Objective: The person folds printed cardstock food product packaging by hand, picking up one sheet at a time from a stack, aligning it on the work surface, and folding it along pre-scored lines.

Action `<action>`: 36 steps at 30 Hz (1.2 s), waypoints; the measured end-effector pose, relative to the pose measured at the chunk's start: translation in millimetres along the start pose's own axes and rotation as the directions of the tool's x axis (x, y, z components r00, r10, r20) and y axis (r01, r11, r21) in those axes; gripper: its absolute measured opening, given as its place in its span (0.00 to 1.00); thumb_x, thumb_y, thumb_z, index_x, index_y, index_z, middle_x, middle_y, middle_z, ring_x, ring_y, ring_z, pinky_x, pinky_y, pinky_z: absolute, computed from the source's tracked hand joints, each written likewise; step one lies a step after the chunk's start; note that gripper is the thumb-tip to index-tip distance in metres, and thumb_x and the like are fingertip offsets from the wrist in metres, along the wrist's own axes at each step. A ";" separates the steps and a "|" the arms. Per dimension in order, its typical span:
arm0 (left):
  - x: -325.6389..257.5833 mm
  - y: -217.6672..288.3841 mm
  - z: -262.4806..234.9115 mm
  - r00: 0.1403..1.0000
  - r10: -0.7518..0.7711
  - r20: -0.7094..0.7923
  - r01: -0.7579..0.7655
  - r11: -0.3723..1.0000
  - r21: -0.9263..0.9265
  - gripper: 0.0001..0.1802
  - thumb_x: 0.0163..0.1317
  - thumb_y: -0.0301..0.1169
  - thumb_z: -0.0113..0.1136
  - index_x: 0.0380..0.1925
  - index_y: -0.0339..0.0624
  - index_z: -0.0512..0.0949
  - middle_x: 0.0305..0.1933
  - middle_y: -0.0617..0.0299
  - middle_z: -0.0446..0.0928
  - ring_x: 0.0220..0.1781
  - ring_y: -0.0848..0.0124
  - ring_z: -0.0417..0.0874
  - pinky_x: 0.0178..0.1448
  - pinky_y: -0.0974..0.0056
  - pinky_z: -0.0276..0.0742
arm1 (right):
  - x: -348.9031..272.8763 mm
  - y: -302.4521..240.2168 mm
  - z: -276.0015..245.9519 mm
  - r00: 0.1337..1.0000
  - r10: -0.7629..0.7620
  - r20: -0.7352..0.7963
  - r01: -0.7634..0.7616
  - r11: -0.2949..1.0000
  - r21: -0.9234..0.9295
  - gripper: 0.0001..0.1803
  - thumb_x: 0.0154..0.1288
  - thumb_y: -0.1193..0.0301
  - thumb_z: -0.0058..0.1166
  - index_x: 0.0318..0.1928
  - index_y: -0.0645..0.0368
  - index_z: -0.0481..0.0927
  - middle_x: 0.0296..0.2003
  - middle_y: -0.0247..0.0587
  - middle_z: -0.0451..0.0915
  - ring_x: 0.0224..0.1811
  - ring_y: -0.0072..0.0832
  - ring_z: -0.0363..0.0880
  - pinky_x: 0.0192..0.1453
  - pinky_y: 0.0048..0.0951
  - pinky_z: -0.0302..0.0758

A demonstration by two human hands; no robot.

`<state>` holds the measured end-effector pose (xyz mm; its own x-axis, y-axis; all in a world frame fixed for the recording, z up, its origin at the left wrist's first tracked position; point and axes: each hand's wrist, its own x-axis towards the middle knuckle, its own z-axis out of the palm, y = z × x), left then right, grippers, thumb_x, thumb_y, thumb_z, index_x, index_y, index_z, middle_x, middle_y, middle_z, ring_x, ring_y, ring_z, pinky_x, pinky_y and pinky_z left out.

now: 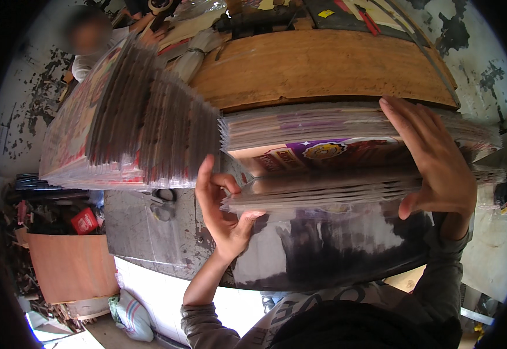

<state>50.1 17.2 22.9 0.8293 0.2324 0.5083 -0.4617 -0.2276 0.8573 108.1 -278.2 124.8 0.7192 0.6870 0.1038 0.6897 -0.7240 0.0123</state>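
Before me is a row of flat printed sheets in clear plastic sleeves, parted into a near bunch (323,200) and a far bunch (317,123). In the gap a printed face shows a purple band and a yellow badge. My left hand (223,218) closes on the left end of the near bunch, thumb on the near side and some fingers curled behind. Toward the right end, my right hand (439,166) spans both bunches. Its thumb presses the near side while its fingers reach over the far bunch. The bunches' lower edges are hidden.
A taller stack of sleeved sheets (154,122) stands at the left. Scissors (162,205) lie on the dark worktable (143,232). Beyond is a wooden board (323,64). A co-worker's sleeve (82,68) shows at the far left. A red box (83,221) and a sack (134,314) sit lower left.
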 end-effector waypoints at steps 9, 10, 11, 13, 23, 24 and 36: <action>-2.7 -9.9 -6.2 0.990 0.067 0.121 -0.092 0.972 0.215 0.51 0.47 0.54 0.65 0.63 0.31 0.56 0.30 0.64 0.61 0.33 0.74 0.62 0.41 0.70 0.61 | 0.1 -1.8 -3.2 1.000 -0.018 -0.023 0.019 0.999 0.041 0.66 0.33 0.25 0.42 0.62 0.69 0.55 0.57 0.60 0.62 0.60 0.51 0.60 0.63 0.47 0.55; -3.2 -8.3 -4.2 0.992 0.066 0.103 -0.086 0.975 0.204 0.49 0.47 0.53 0.65 0.60 0.30 0.59 0.32 0.63 0.60 0.35 0.73 0.62 0.42 0.70 0.61 | 0.1 -1.7 -2.8 0.999 -0.020 -0.024 0.021 0.999 0.043 0.66 0.32 0.24 0.42 0.62 0.69 0.55 0.57 0.60 0.62 0.60 0.51 0.60 0.63 0.47 0.55; -3.7 -7.4 -3.1 0.994 0.065 0.086 -0.080 0.978 0.194 0.46 0.47 0.52 0.65 0.58 0.30 0.61 0.34 0.62 0.60 0.36 0.73 0.62 0.43 0.69 0.62 | 0.0 -1.7 -2.4 1.000 -0.019 -0.024 0.020 0.999 0.043 0.66 0.32 0.24 0.42 0.62 0.69 0.55 0.57 0.60 0.62 0.60 0.51 0.60 0.63 0.47 0.55; -6.4 -9.3 -3.3 0.995 0.076 0.057 -0.086 0.976 0.198 0.41 0.50 0.51 0.64 0.55 0.32 0.62 0.42 0.60 0.61 0.40 0.72 0.63 0.47 0.67 0.62 | -0.6 -1.1 -2.2 1.000 -0.015 -0.018 0.015 0.999 0.030 0.67 0.32 0.24 0.42 0.62 0.69 0.55 0.57 0.60 0.62 0.61 0.51 0.60 0.63 0.48 0.55; -0.4 -11.1 3.7 0.994 0.104 0.023 -0.104 0.995 -0.003 0.33 0.46 0.47 0.69 0.39 0.39 0.60 0.58 0.46 0.60 0.62 0.58 0.63 0.63 0.56 0.60 | 0.7 -3.9 -4.4 1.000 -0.007 -0.015 0.007 0.999 0.040 0.67 0.31 0.25 0.44 0.62 0.70 0.55 0.57 0.60 0.62 0.61 0.51 0.60 0.64 0.48 0.55; -0.3 -11.3 3.1 0.994 0.103 0.024 -0.103 0.995 -0.005 0.33 0.46 0.47 0.69 0.39 0.39 0.60 0.58 0.46 0.60 0.62 0.58 0.63 0.63 0.56 0.60 | 0.7 -4.0 -4.2 1.000 -0.008 -0.015 0.009 0.999 0.045 0.67 0.31 0.25 0.44 0.62 0.70 0.55 0.57 0.60 0.62 0.60 0.51 0.60 0.63 0.48 0.55; 0.0 -5.4 6.2 0.995 0.085 -0.042 -0.086 0.996 -0.020 0.42 0.42 0.49 0.72 0.48 0.35 0.62 0.41 0.59 0.63 0.39 0.73 0.64 0.45 0.68 0.64 | 1.0 -3.7 -3.6 1.000 -0.008 -0.013 0.008 0.999 0.045 0.67 0.31 0.25 0.45 0.62 0.70 0.55 0.57 0.60 0.62 0.60 0.51 0.60 0.63 0.48 0.56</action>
<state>54.5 12.6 17.9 0.7730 0.2514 0.5825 -0.5377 -0.2276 0.8118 105.9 -275.0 128.5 0.7129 0.6915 0.1168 0.6986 -0.7148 -0.0320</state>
